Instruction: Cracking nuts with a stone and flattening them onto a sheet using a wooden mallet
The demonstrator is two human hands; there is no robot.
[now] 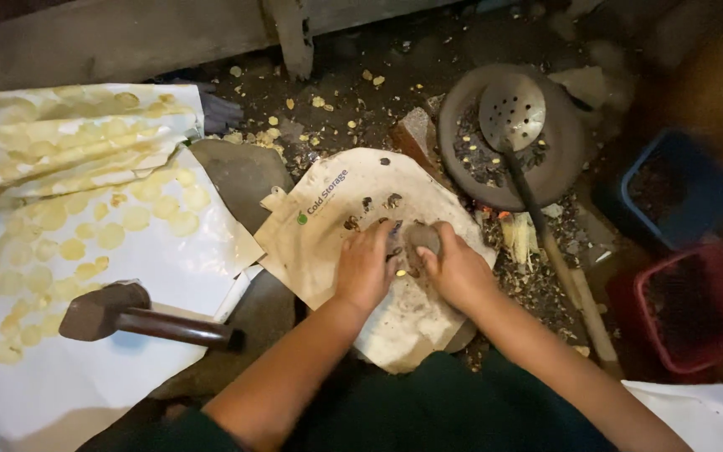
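Both forearms foremost, left hand [365, 266] and right hand [455, 269] pinching small dark stone [423, 238] over sack [395, 326].

Person's body: two bare forearms, dark green clothing.

Left hand [364, 266] and right hand [455, 269] both bare, no gloves, no rings, no watch or bracelet at either wrist. Forearms bare all the way to the bottom edge of the view, no sleeve or cuff visible on either. Fingers short, dusty-looking at the tips; nails too small to tell. Between the arms a dark green garment [428, 402] fills the lower middle, plain cloth, no pattern, buttons or seams visible, soft folds only. Same dark cloth shows at lower left beside the left arm. Dim light, so exact shade of green is hard to tell.
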